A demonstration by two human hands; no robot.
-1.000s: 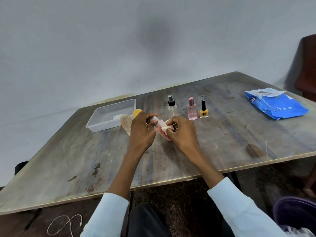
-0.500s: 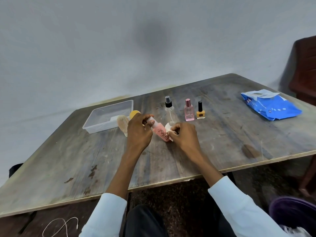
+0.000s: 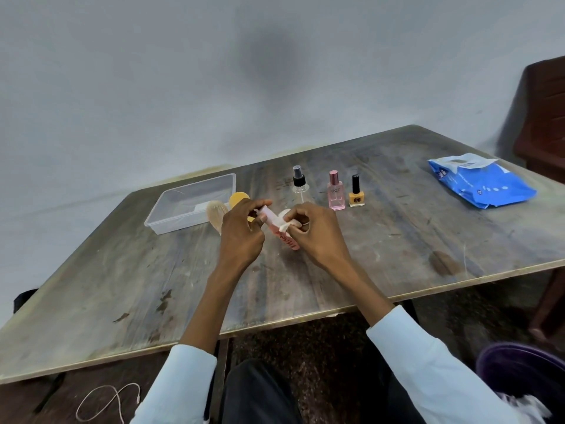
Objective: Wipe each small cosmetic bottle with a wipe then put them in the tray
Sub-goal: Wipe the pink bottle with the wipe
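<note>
Head view: the left hand (image 3: 241, 231) grips the cap end of a pink bottle (image 3: 282, 232), fingers curled round it, held tilted above the table (image 3: 305, 280). The right hand (image 3: 318, 237) pinches a wipe (image 3: 282, 221) against the bottle's body, though how far it wraps is probably hidden. To wipe well, turn the bottle with the left hand while dragging the wipe lengthwise. The tray (image 3: 171, 228) waits left; three bottles (image 3: 336, 191) stand behind.

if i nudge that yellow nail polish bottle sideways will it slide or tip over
The yellow nail polish bottle would probably slide before tipping: its body looks squat and square-based. The tall black cap raises its top, so a push up high might topple it. The worn wooden table looks rough, which could catch the base.
</note>
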